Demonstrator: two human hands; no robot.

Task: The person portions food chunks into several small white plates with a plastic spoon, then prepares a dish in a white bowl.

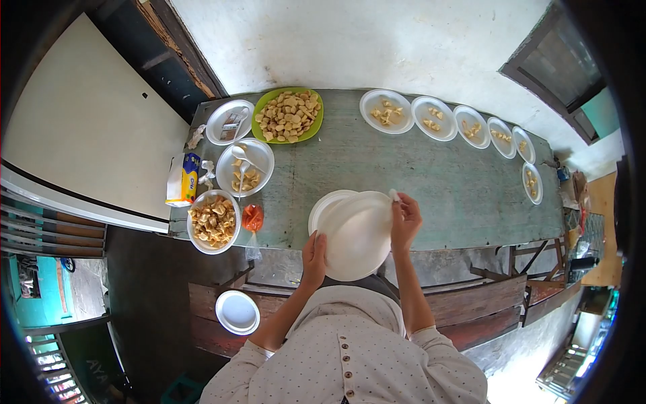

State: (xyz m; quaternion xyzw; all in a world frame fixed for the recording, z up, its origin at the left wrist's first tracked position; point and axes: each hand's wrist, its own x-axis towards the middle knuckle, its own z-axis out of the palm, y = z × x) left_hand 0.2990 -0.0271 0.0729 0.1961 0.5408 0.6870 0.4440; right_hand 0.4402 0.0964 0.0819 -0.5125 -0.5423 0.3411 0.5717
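A white plate [355,239] is tilted over the front edge of the table, close to my body. Its left rim is gripped by my left hand [313,261], fingers closed on the edge. At the right rim, my right hand [406,223] pinches a crumpled white tissue [394,195] against the plate. Another white plate [321,203] shows partly from behind the held one, on the green-grey tabletop. To the left lies a small plastic bag of red-orange sauce [253,217].
A row of plates with small food portions [386,113] curves along the right side. At left stand a green bowl of pieces [288,116], a plate with spoons [262,152], a heaped bowl [214,223] and a tissue pack [183,180]. White plates [237,312] rest on the bench.
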